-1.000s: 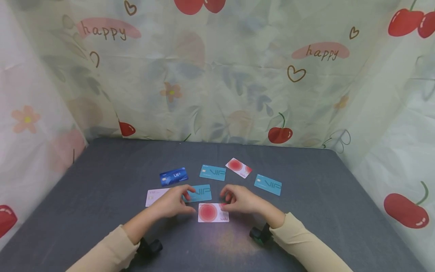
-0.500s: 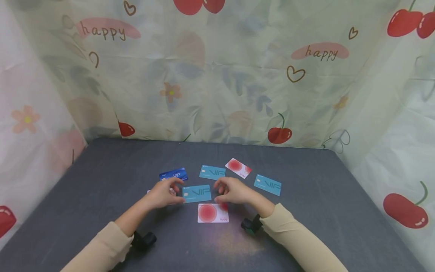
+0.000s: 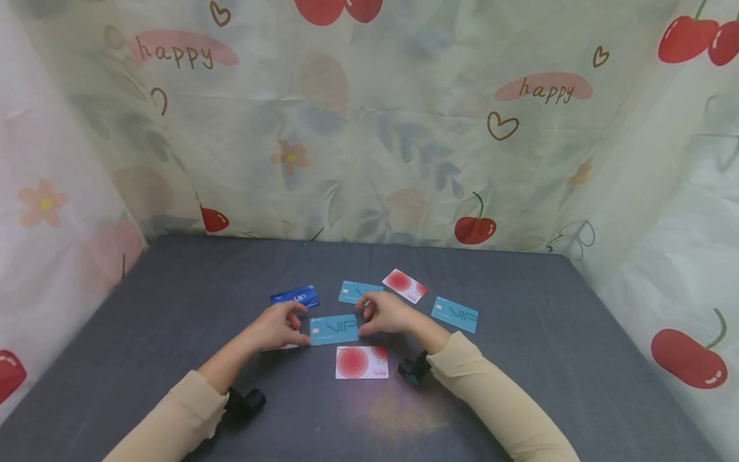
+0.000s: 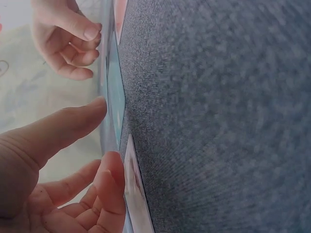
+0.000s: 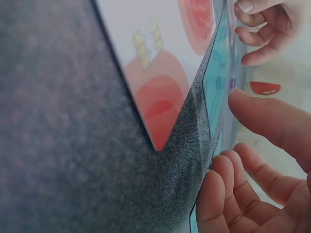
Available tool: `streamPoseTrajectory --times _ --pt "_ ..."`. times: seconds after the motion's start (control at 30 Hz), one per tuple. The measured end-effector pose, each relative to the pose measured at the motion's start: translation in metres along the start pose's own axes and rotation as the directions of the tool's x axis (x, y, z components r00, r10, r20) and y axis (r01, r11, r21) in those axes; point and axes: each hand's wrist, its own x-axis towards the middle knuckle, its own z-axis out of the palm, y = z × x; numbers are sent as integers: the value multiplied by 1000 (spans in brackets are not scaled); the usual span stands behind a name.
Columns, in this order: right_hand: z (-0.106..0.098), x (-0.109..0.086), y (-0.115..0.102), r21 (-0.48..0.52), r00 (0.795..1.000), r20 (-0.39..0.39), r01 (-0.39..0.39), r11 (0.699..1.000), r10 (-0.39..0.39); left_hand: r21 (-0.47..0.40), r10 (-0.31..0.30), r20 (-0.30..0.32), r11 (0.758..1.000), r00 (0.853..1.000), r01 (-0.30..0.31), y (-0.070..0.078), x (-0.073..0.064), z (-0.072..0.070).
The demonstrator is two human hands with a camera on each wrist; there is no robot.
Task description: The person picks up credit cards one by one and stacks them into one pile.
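A teal VIP card [image 3: 335, 330] lies flat in the middle, between the two hands. My left hand [image 3: 278, 327] is at its left end, the thumb tip close to the card's edge; whether it touches I cannot tell. Under that hand a pale pink card [image 4: 137, 194] is mostly hidden in the head view. My right hand [image 3: 385, 313] hovers at the teal card's right end, thumb near the edge, fingers loosely bent. Both wrist views show a gap between thumb and fingers, with nothing held. Nearer the front lies a white card with red circles [image 3: 362, 362].
Behind the hands lie a dark blue VIP card [image 3: 296, 296], another teal card [image 3: 351, 290] partly covered by the right hand, and a tilted white-and-red card [image 3: 405, 285]. A third teal card [image 3: 455, 314] is at the right. Patterned cloth [image 3: 369, 160] surrounds the dark table [image 3: 519, 385].
Both hands have moved left and farther back, from beside the front white-and-red card to the ends of the middle teal card. The cards have not visibly shifted.
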Motion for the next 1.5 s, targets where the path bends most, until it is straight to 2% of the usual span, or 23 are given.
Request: streamPoseTrajectory --times 0.4,0.67,1.17,1.5 --pt "3 10 -1 -34 994 59 -89 995 91 10 -29 6 1000 1000 29 3 4 2" --pt "7 15 0 -61 994 68 -76 995 80 59 -53 -6 997 999 54 1 8 6" --pt "8 17 -5 -85 992 78 -95 992 101 72 -66 -11 995 998 67 6 9 10" --pt "8 17 -8 -63 990 80 -113 992 118 50 -96 -4 994 995 96 8 8 10"
